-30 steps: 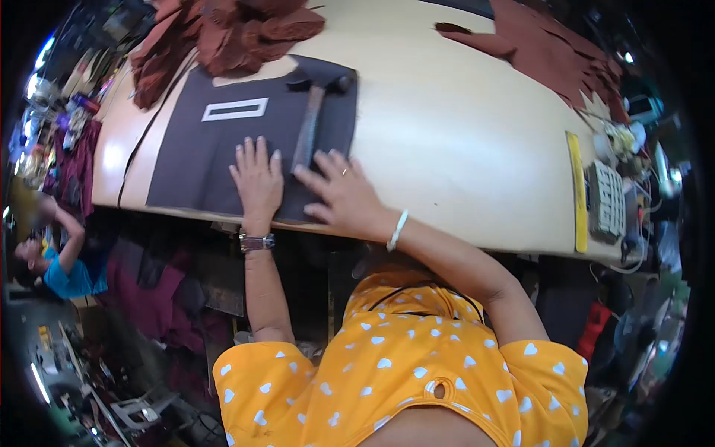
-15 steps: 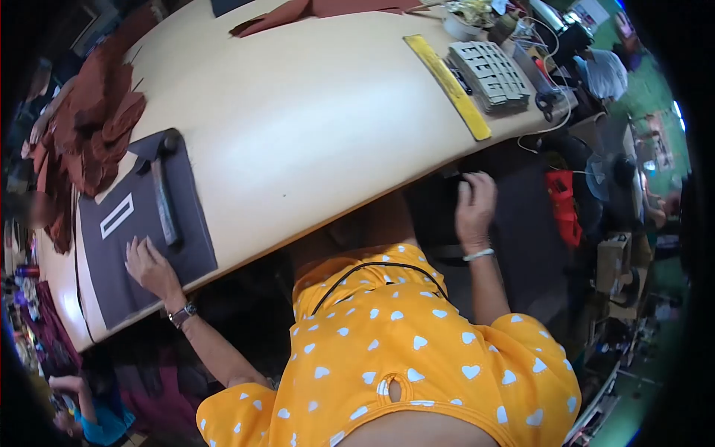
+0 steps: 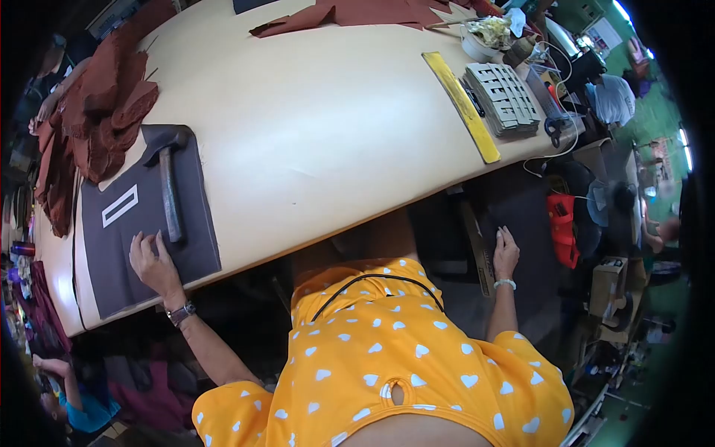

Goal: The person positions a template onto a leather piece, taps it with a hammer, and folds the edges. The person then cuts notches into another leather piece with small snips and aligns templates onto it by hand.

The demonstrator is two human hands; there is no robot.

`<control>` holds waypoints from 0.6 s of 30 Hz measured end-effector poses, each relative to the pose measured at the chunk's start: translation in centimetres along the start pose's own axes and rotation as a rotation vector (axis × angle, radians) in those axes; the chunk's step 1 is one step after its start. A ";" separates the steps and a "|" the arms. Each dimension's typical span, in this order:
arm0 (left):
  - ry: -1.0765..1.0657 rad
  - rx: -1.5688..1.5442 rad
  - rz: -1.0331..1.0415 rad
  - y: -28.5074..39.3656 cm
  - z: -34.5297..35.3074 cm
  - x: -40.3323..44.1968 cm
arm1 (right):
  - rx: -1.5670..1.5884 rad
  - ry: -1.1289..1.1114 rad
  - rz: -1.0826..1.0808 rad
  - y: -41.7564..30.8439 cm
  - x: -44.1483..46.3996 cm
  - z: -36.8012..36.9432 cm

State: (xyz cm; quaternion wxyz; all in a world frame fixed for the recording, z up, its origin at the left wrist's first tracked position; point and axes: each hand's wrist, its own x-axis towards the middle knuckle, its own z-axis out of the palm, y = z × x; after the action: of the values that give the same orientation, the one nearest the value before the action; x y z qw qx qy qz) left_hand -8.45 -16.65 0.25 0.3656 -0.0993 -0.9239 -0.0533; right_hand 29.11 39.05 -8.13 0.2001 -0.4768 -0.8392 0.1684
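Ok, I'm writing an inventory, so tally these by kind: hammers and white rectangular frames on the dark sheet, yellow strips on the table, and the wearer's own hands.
Hammer: 1
White frame: 1
Yellow strip: 1
Left hand and right hand: 2
Total: 5

The bare left hand (image 3: 155, 268) sits loosely splayed at nine o'clock; the bare right hand (image 3: 506, 257), fingers bunched, at three.
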 end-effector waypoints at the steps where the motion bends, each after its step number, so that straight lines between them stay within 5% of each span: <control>1: 0.000 -0.002 -0.002 0.0 0.0 0.0 | 0.023 -0.036 0.026 0.2 0.3 -0.3; 11: -0.005 -0.021 -0.010 0.4 0.0 0.1 | 0.534 -0.108 0.553 2.5 3.5 -2.6; 18: -0.034 -0.031 -0.026 0.3 0.1 0.2 | 0.771 -0.188 0.661 4.2 4.1 -3.0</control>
State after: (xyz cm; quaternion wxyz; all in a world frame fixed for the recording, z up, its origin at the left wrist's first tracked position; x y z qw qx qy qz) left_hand -8.56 -16.32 0.31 0.3475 -0.0937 -0.9303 -0.0706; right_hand 31.78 44.89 -6.81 0.2212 -0.5911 -0.5348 0.5619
